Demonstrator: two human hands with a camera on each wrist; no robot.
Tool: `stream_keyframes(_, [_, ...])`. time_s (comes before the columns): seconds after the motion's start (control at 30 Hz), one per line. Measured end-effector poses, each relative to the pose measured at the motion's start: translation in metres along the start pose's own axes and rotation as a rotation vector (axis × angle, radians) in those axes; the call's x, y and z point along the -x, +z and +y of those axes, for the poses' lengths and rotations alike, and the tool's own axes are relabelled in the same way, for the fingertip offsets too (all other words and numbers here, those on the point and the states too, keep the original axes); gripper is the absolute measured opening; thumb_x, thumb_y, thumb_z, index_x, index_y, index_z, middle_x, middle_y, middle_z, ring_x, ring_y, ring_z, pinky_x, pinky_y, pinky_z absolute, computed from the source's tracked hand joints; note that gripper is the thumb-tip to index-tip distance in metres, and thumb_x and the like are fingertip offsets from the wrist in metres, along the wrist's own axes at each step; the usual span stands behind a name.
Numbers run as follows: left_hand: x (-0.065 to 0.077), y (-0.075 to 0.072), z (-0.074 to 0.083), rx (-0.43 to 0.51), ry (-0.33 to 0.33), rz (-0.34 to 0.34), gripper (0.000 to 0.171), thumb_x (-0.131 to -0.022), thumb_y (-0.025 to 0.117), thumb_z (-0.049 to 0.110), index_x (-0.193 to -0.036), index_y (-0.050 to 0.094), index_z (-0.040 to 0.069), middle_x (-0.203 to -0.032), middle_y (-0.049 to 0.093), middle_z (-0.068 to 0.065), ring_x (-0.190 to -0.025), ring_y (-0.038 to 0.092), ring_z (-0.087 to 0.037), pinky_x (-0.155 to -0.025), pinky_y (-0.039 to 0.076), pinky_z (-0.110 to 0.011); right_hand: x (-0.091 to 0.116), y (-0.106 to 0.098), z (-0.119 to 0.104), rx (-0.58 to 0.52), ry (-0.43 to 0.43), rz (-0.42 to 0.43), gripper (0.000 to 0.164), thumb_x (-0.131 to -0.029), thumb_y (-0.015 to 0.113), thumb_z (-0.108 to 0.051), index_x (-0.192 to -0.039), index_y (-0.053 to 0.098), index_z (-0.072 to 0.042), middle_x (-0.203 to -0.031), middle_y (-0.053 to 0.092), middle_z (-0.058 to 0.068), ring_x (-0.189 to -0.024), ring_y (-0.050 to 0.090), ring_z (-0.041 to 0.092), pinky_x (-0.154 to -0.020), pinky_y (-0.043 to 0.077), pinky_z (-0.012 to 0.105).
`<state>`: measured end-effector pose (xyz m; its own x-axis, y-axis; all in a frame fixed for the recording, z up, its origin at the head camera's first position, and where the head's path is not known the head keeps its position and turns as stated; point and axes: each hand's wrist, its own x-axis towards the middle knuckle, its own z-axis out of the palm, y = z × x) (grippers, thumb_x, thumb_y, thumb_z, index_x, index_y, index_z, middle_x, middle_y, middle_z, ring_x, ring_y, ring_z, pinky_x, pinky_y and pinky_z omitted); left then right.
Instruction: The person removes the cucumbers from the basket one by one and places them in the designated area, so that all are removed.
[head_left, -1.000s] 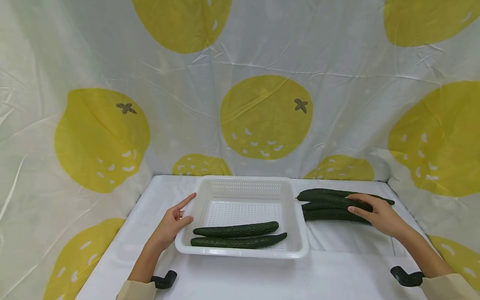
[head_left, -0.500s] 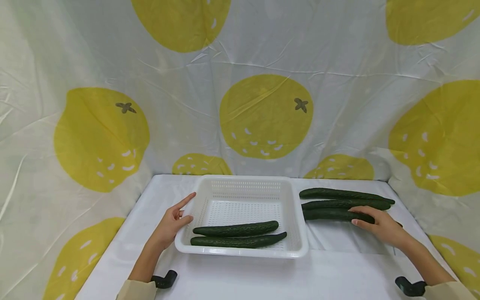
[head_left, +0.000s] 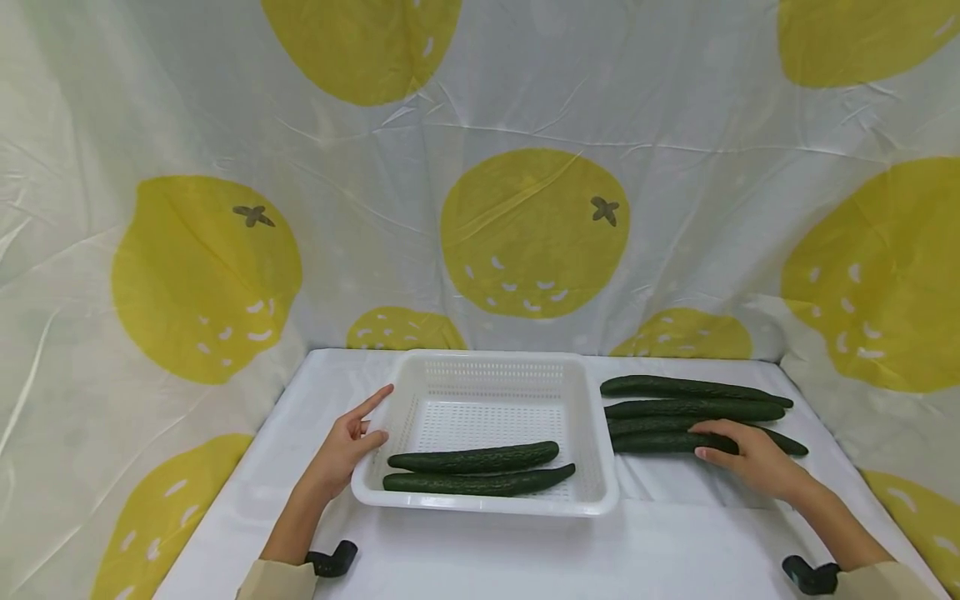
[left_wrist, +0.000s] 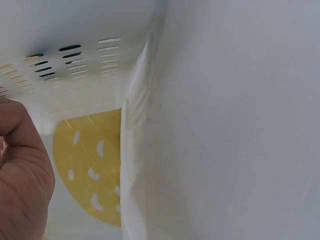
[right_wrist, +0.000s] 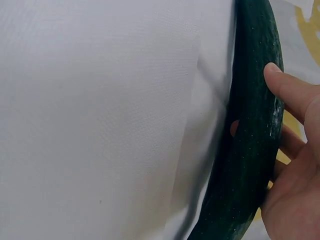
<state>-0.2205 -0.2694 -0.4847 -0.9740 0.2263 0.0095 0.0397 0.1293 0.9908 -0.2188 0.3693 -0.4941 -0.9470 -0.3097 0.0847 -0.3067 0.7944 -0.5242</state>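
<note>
A white slotted plastic basket point(head_left: 483, 504) stands mid-table with two dark green cucumbers point(head_left: 480, 481) lying along its near side. At its left rim, my left hand point(head_left: 341, 454) holds on, thumb over the edge and index finger stretched along it. To the right of the basket, several more cucumbers point(head_left: 693, 408) lie side by side, pointing left to right. My right hand point(head_left: 761, 458) grips the nearest cucumber point(right_wrist: 250, 150) of that group; thumb and fingers sit on opposite sides of it in the right wrist view. The basket's right wall hides some left ends.
White cloth covers the table point(head_left: 480, 558). Behind and at both sides hangs a pale curtain point(head_left: 675, 250) printed with yellow lemons. The black wrist mounts point(head_left: 333, 558) stick out beside the sleeves.
My right hand has shifted from the back of the right-hand group to its nearest cucumber, which now sits slightly apart toward the front. My left hand and the basket stay put.
</note>
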Motion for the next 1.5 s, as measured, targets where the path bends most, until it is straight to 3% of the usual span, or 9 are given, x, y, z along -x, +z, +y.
stream_keyframes(0.23, [0.001,0.0,0.002,-0.006,-0.016,0.003,0.076,-0.096,0.059,-0.001,-0.163,0.033,0.025,-0.065,0.053,0.004,-0.056,0.049,-0.006,-0.061,0.054,-0.022,-0.003,0.001,0.001,0.031,-0.016,0.046,0.042,-0.093,0.075,-0.037,-0.128,0.071,-0.015,-0.131,0.068,0.018,-0.124,0.058,0.048,-0.096,0.048,0.064])
stream_keyframes(0.53, [0.003,-0.001,-0.001,0.011,0.001,-0.005,0.077,-0.096,0.06,-0.002,-0.163,0.031,0.022,-0.063,0.05,0.006,-0.055,0.049,-0.005,-0.058,0.053,-0.022,0.0,0.005,0.002,0.059,-0.017,0.091,0.038,-0.092,0.077,-0.035,-0.125,0.072,-0.018,-0.129,0.069,0.013,-0.122,0.06,0.045,-0.095,0.049,0.062])
stream_keyframes(0.8, [0.003,-0.001,0.0,0.018,0.013,-0.016,0.078,-0.095,0.06,-0.002,-0.164,0.03,0.019,-0.062,0.05,0.006,-0.056,0.049,-0.005,-0.06,0.053,-0.021,-0.002,0.0,-0.009,0.099,-0.059,0.198,0.031,-0.093,0.077,-0.029,-0.121,0.073,-0.016,-0.12,0.071,0.004,-0.106,0.066,0.032,-0.086,0.057,0.035])
stream_keyframes(0.9, [0.003,-0.001,0.001,0.018,0.013,-0.017,0.078,-0.095,0.06,-0.002,-0.164,0.03,0.02,-0.063,0.05,0.006,-0.056,0.049,-0.005,-0.06,0.053,-0.021,-0.006,-0.003,-0.016,0.086,-0.069,0.197,0.032,-0.094,0.076,-0.03,-0.123,0.072,-0.016,-0.121,0.071,0.004,-0.108,0.067,0.031,-0.087,0.056,0.032])
stream_keyframes(1.07, [0.001,-0.001,0.001,0.009,0.013,-0.017,0.077,-0.096,0.06,-0.002,-0.164,0.031,0.02,-0.062,0.049,0.006,-0.054,0.046,-0.004,-0.057,0.051,-0.021,-0.016,-0.007,-0.032,0.044,-0.069,0.172,0.036,-0.097,0.072,-0.034,-0.128,0.07,-0.016,-0.126,0.07,0.004,-0.113,0.065,0.032,-0.091,0.055,0.035])
stream_keyframes(1.3, [0.001,-0.001,-0.001,0.011,0.005,-0.014,0.077,-0.096,0.06,-0.002,-0.163,0.032,0.02,-0.062,0.046,0.007,-0.054,0.045,-0.004,-0.056,0.049,-0.021,-0.034,-0.002,-0.06,-0.018,-0.117,0.16,0.04,-0.096,0.072,-0.035,-0.131,0.068,-0.015,-0.128,0.07,0.002,-0.116,0.065,0.028,-0.095,0.052,0.028])
stream_keyframes(1.5, [0.001,0.001,-0.001,0.024,-0.003,-0.012,0.078,-0.095,0.06,-0.003,-0.163,0.033,0.022,-0.06,0.045,0.008,-0.052,0.044,-0.004,-0.053,0.047,-0.02,-0.045,0.006,-0.083,-0.059,-0.156,0.149,0.04,-0.098,0.071,-0.035,-0.133,0.067,-0.017,-0.131,0.068,0.0,-0.118,0.066,0.027,-0.098,0.053,0.045])
